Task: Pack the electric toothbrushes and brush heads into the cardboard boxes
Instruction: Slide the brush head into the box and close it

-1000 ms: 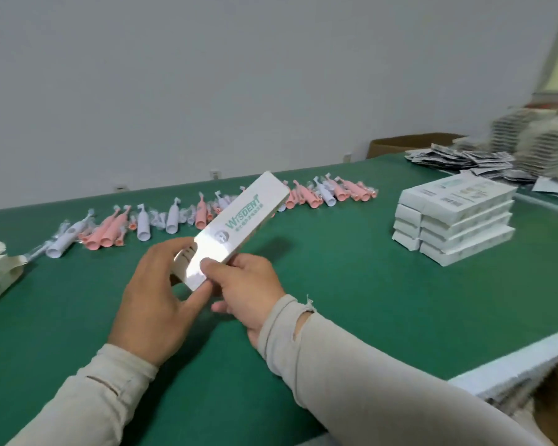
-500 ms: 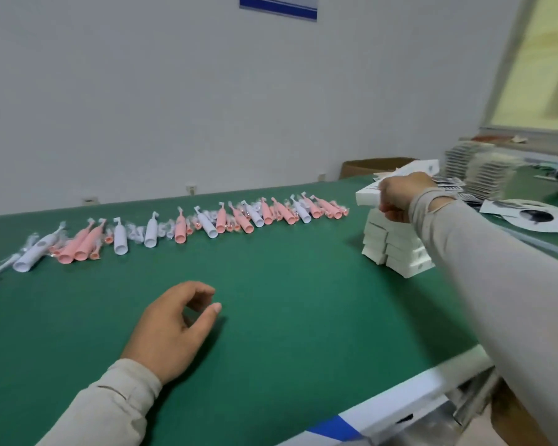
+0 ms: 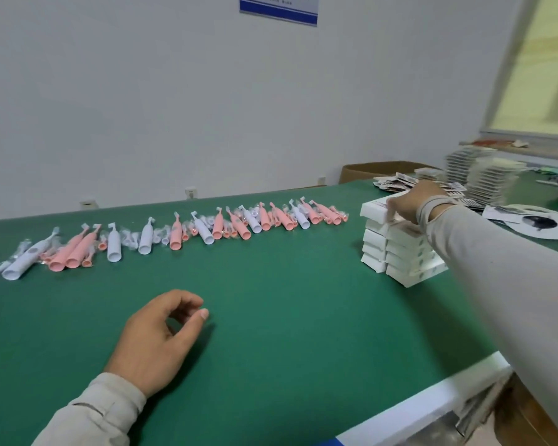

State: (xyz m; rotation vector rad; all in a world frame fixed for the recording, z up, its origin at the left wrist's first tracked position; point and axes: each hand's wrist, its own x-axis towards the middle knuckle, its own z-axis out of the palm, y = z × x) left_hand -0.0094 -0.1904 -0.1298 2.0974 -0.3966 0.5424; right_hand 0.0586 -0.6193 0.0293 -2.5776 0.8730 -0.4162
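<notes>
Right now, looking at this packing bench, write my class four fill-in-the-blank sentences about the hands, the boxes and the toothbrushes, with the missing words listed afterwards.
1. The right hand rests on top of the stack of white cardboard boxes, which stands at the ____ side of the green table.
2. The left hand holds ____.
3. The row of plastic toothbrush handles mixes white ones with ____ ones.
4. The toothbrush handles lie between the left hand and the ____.

Missing words: right; nothing; pink; wall
</notes>
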